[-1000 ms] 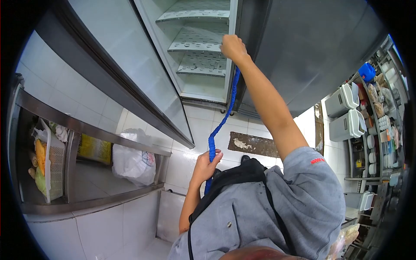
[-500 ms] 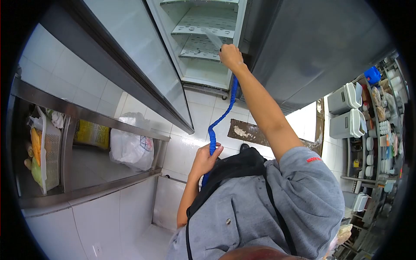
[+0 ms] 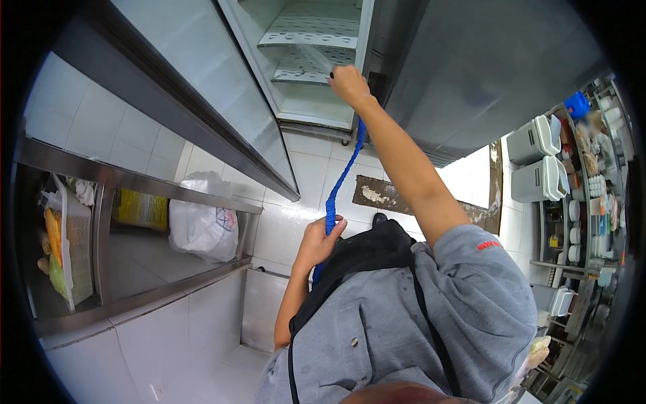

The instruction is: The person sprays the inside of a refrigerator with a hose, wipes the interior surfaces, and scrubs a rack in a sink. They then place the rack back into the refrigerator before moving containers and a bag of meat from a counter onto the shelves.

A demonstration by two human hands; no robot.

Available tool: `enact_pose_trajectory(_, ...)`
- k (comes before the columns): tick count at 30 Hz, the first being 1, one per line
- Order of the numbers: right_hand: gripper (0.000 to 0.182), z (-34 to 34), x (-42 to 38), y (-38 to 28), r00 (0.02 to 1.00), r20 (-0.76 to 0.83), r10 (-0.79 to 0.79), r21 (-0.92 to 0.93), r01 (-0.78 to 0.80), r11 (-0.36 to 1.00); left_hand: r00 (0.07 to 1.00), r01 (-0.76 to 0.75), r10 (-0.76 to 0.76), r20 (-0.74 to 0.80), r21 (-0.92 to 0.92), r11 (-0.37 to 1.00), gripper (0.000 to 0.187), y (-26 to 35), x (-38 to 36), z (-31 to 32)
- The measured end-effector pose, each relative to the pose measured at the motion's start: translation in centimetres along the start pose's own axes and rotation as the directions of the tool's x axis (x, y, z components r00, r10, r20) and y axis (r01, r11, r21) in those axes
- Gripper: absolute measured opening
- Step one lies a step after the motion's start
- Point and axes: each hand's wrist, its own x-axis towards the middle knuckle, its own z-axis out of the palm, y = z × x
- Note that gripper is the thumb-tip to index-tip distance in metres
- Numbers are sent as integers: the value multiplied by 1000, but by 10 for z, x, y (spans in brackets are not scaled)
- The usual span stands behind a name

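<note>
My right hand reaches forward and is closed around the nozzle end of a blue hose; only a small dark bit of the nozzle shows past my fingers. A pale jet of water shoots from it to the left, onto the perforated shelves of an upright fridge. From below that hand the crinkled hose hangs down over the tiled floor. Close to my waist, my left hand is wrapped around the same hose, thumb up.
The fridge's glass door stands open on the left. A metal rack there holds a white plastic bag and a crate of produce. Large steel doors rise on the right, near grey bins and crowded shelves. A dark mat lies on the floor.
My right hand has shifted slightly left with the nozzle, and the jet now points at a lower shelf area. The hose hangs straighter. My left hand keeps its hold.
</note>
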Motion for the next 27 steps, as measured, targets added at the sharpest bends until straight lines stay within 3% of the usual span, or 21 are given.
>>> enact_pose_trajectory(5, 17, -7, -8, 13, 995, 14, 94, -86, -93, 992, 999, 29, -30, -34, -18, 999, 36, 1, -2, -1)
enact_pose_trajectory(7, 16, -11, -11, 22, 972, -27, 235, -78, -237, 968, 998, 41, -42, -37, -21, 999, 37, -1, -4, -2)
enact_pose_trajectory(12, 19, -9, -13, 26, 964, -89, 252, -88, -260, 962, 998, 47, -49, -44, -34, 998, 36, -2, -5, -4)
enact_pose_trajectory(17, 21, -7, -5, 10, 911, -85, 405, 56, -401, 914, 999, 25, -25, -36, -6, 1000, 37, -6, -6, -6)
enact_pose_trajectory(23, 19, 5, 7, -14, 912, -54, 406, 121, -397, 910, 990, 77, -83, -117, -59, 995, 37, -15, -19, -15)
enact_pose_trajectory(27, 19, 32, 6, -17, 929, 4, 371, 59, -371, 927, 980, 111, -124, -153, -92, 990, 38, -19, -26, -20)
